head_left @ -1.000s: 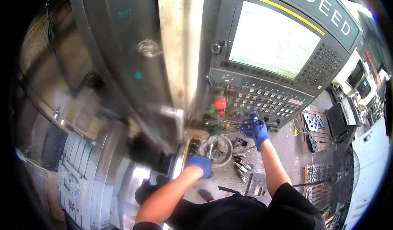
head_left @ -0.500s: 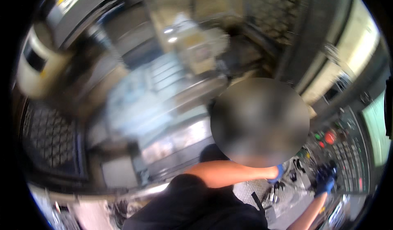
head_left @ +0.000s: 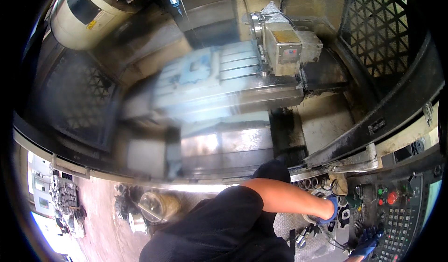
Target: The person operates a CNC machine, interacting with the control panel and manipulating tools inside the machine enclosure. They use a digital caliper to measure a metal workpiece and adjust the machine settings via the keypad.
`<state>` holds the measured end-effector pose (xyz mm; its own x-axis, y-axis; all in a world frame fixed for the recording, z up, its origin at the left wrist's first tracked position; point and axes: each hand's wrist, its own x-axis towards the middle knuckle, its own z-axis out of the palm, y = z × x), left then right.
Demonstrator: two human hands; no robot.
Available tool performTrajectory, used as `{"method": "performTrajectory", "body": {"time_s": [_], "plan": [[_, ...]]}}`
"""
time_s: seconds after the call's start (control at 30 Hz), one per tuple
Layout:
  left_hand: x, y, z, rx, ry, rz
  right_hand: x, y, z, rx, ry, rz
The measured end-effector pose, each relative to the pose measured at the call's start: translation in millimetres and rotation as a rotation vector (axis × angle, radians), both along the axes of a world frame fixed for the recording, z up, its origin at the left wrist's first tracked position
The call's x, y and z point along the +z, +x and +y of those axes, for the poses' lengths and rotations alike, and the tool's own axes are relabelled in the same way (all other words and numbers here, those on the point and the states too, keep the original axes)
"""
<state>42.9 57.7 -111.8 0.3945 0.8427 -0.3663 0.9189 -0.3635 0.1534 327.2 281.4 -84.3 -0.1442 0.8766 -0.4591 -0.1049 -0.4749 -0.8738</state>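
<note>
My right hand (head_left: 367, 242), in a blue glove with dark fingers, is at the left edge of the keypad on a machine control panel (head_left: 396, 229). Its fingers look loosely stretched, with no object visible in them. My bare left forearm reaches across to the right, ending in a blue-gloved left hand (head_left: 333, 209). That hand is beside a dark metal part with a hole (head_left: 344, 216) on a grey surface; its fingers are mostly hidden, so I cannot tell what it touches. A red push button (head_left: 392, 197) and a green button (head_left: 380, 191) sit above the keypad.
Ahead lies a machining enclosure with a slotted table (head_left: 238, 65), a boxy rotary unit (head_left: 285, 52) and a tool in the spindle (head_left: 174, 0). A sill (head_left: 210, 186) runs before me. A yellowish container (head_left: 161, 206) and a wire spool (head_left: 137, 223) stand at lower left.
The view has swung and steadied; the enclosure's contents sit farther right and sharper. Both gloved hands appear lower in the picture, still near the panel.
</note>
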Motion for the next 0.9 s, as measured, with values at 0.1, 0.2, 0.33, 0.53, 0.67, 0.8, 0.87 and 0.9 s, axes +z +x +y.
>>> {"method": "performTrajectory", "body": {"time_s": [0.1, 0.2, 0.33, 0.53, 0.67, 0.8, 0.87, 0.9], "plan": [[47, -16, -26, 0.056, -0.189, 0.039, 13, -27, -8, 0.057, 0.078, -0.027], [58, -16, -31, 0.016, -0.176, 0.067, 14, -22, -14, 0.055, 0.130, -0.077], [36, -8, -25, 0.032, -0.154, 0.068, 9, -11, -3, 0.074, 0.052, -0.059], [31, -1, -23, 0.031, -0.128, 0.059, 19, -19, -32, 0.071, 0.150, 0.030], [80, -15, -41, 0.075, -0.257, 0.010, 19, -9, -21, 0.043, 0.014, 0.036], [38, -8, -35, 0.084, -0.131, -0.056, 53, -35, -64, 0.164, 0.099, 0.074], [42, -13, -37, 0.097, -0.165, -0.014, 55, -52, -71, 0.038, 0.013, -0.063], [47, -17, -41, 0.107, -0.130, -0.029, 64, -59, -77, -0.008, -0.026, -0.016]]}}
